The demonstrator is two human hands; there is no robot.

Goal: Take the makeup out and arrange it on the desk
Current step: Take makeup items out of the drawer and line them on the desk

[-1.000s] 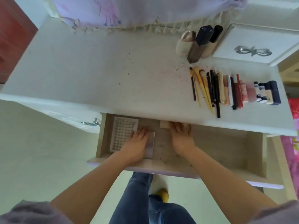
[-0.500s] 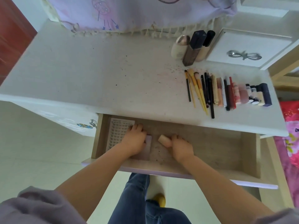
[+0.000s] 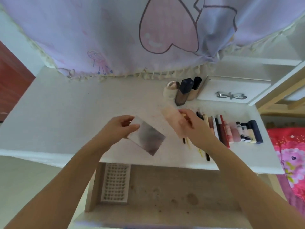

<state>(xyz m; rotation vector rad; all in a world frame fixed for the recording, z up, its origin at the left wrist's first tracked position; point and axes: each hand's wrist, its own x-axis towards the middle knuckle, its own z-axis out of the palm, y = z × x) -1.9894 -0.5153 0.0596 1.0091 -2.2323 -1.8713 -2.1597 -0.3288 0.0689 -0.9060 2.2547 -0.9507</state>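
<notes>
The left hand (image 3: 121, 128) holds a flat grey palette (image 3: 146, 138) above the desk (image 3: 66, 116), with the thumb on its top face and the fingers curled round its left edge. The palette is tilted and its surface is blurred, so I cannot read any detail on it. The right hand (image 3: 193, 125) grips a pale pink tube (image 3: 173, 121), fingers wrapped round its right side; the lower end of the tube is hidden by the hand. This hand also covers the upper part of the brushes (image 3: 200, 150) lying below it, only their thin handles come out near the desk's front edge.

Just to the right lies a row of lipsticks and small bottles (image 3: 237, 131), close side by side. Behind them, near the back, three bottles (image 3: 182, 92) stand upright together, beside a white box (image 3: 231, 90) with a silver bow.

Under the desk the drawer (image 3: 165, 187) is open. A white tray with many small cells (image 3: 115, 183) lies in its left part; what is in the cells is too small to tell. A lilac curtain with a pink heart (image 3: 148, 33) hangs over the back of the desk.
</notes>
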